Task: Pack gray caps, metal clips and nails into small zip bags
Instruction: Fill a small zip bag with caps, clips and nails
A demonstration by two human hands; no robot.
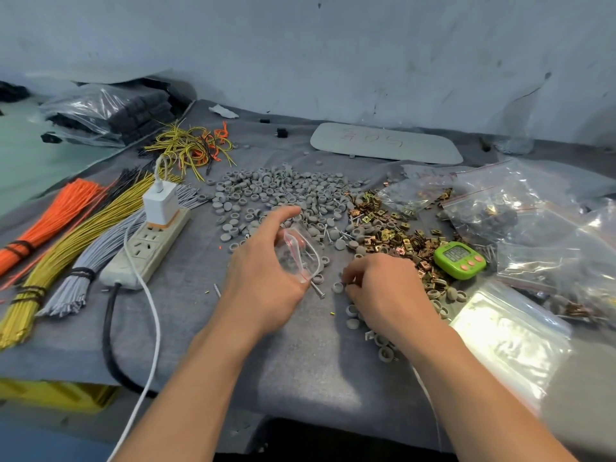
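The left hand (pixel 263 278) is gripping a small zip bag (pixel 298 253) above open bench (pixel 300 368). The right hand (pixel 383 291) is curling among gray caps (pixel 276 188), its hold unclear, with metal clips (pixel 393 235) and a timer (pixel 460 260) crowding beside it.

You face a pale blue-grey wall (pixel 333 45), scuffed, stained and cracked, that rises right behind the desk (pixel 300 378). A grey felt-like cloth covers the desk and wrinkles along its far edge. To your left lies a pale green surface (pixel 30 161). Below the desk's near left edge you see something yellow (pixel 56 395). The light is brightest at your lower right.
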